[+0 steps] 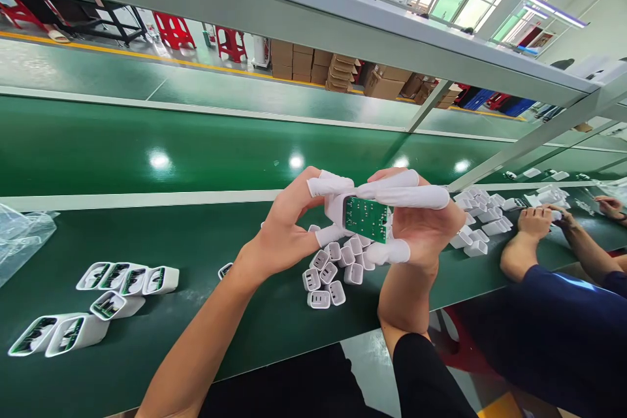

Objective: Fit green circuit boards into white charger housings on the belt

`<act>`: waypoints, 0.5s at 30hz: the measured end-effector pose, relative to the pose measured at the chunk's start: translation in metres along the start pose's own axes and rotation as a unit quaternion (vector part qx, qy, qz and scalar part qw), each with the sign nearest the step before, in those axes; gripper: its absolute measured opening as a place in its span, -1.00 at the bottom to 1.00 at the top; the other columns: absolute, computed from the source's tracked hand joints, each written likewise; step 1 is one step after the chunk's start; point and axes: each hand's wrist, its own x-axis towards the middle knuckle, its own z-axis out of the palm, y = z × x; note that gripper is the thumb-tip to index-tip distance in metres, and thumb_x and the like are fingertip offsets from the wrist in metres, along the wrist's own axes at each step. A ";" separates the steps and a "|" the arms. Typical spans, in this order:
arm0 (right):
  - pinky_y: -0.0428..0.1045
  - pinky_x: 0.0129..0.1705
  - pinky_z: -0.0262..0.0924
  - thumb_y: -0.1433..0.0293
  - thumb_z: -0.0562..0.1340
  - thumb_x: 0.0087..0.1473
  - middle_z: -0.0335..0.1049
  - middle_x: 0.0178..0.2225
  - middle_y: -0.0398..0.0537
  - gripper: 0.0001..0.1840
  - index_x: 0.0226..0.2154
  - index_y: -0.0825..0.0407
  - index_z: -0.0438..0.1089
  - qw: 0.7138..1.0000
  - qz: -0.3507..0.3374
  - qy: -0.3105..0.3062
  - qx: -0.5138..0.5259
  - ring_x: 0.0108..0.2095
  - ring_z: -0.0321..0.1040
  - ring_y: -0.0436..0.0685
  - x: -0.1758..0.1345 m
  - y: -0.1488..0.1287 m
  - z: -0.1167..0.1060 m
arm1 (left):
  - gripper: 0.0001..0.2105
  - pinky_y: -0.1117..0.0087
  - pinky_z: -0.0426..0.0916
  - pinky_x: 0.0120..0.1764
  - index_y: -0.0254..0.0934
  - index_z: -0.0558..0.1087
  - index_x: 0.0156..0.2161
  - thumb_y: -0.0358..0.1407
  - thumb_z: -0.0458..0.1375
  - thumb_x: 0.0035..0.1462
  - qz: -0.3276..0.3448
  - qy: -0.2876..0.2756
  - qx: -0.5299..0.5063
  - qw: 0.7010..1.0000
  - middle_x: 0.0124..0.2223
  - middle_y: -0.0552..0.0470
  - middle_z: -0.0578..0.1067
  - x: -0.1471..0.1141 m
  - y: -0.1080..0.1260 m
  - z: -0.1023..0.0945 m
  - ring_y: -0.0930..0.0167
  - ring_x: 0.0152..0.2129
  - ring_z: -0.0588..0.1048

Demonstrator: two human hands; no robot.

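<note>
My left hand (pixel 287 225), with white finger cots on its thumb and a finger, grips a small white plastic cap (pixel 334 209). A green circuit board (pixel 365 219) meets this cap, its soldered face turned toward me. My right hand (pixel 421 225), also in finger cots, pinches the board from the right with the thumb below and stretched fingers above. Whether the board sits inside the cap is hidden by the fingers. Below the hands lies a cluster of small white slotted caps (pixel 321 299). At the left, several white housings (pixel 88 333) with green boards inside lie on their sides.
The green bench top (pixel 196 339) runs across the view. A clear plastic bag (pixel 22 238) lies at its left. At the right, a co-worker's hands (pixel 536 221) hold a white part beside piled white housings (pixel 482 215). A metal shelf beam (pixel 304 10) crosses above.
</note>
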 end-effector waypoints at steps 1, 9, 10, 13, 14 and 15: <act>0.30 -0.26 0.69 -0.13 0.66 0.05 0.74 -0.20 -0.04 -0.33 0.13 -0.28 0.64 1.000 0.000 0.000 -0.006 -0.26 0.70 0.31 0.000 0.000 0.000 | -0.47 0.16 0.77 0.07 -0.03 0.57 0.29 -0.38 0.50 0.26 0.003 0.002 0.001 1.000 0.11 -0.05 0.57 0.000 0.000 0.000 0.30 -0.01 0.63; 0.28 -0.29 0.65 -0.08 0.64 0.09 0.75 -0.21 -0.02 -0.38 0.13 -0.26 0.68 1.000 0.000 -0.001 0.012 -0.29 0.67 0.30 0.001 0.000 0.000 | -0.49 0.20 0.76 0.03 -0.04 0.59 0.27 -0.38 0.51 0.26 0.006 -0.002 -0.005 1.000 0.09 -0.04 0.56 0.002 0.001 0.000 0.32 -0.02 0.62; 0.29 -0.28 0.66 -0.07 0.66 0.08 0.76 -0.19 0.00 -0.36 0.14 -0.24 0.68 1.000 -0.002 -0.003 0.018 -0.28 0.67 0.31 0.000 0.000 0.000 | -0.49 0.20 0.77 0.02 -0.04 0.59 0.27 -0.35 0.52 0.26 0.004 -0.003 -0.004 1.000 0.08 -0.05 0.56 0.002 0.001 0.000 0.32 -0.03 0.62; 0.29 -0.25 0.66 -0.06 0.68 0.04 0.76 -0.13 -0.01 -0.30 0.18 -0.26 0.66 1.000 0.001 -0.011 0.023 -0.24 0.67 0.32 -0.002 0.002 -0.002 | -0.50 0.21 0.78 -0.01 -0.03 0.60 0.26 -0.29 0.55 0.25 0.002 -0.004 0.001 1.000 0.06 -0.05 0.57 0.003 0.001 -0.001 0.30 -0.03 0.62; 0.28 -0.25 0.66 -0.07 0.67 0.05 0.75 -0.13 -0.02 -0.30 0.19 -0.27 0.66 1.000 0.003 -0.013 0.024 -0.23 0.67 0.32 -0.003 0.003 -0.002 | -0.50 0.21 0.78 -0.02 -0.03 0.60 0.26 -0.27 0.55 0.25 0.003 -0.005 0.003 1.000 0.05 -0.05 0.57 0.003 0.001 -0.001 0.30 -0.03 0.62; 0.27 -0.25 0.65 -0.07 0.66 0.06 0.74 -0.14 -0.03 -0.30 0.20 -0.28 0.65 1.000 0.007 -0.014 0.023 -0.22 0.67 0.31 -0.004 0.003 -0.002 | -0.50 0.21 0.78 -0.03 -0.03 0.60 0.26 -0.27 0.55 0.25 0.005 -0.006 0.005 1.000 0.05 -0.05 0.57 0.003 0.001 -0.001 0.30 -0.03 0.63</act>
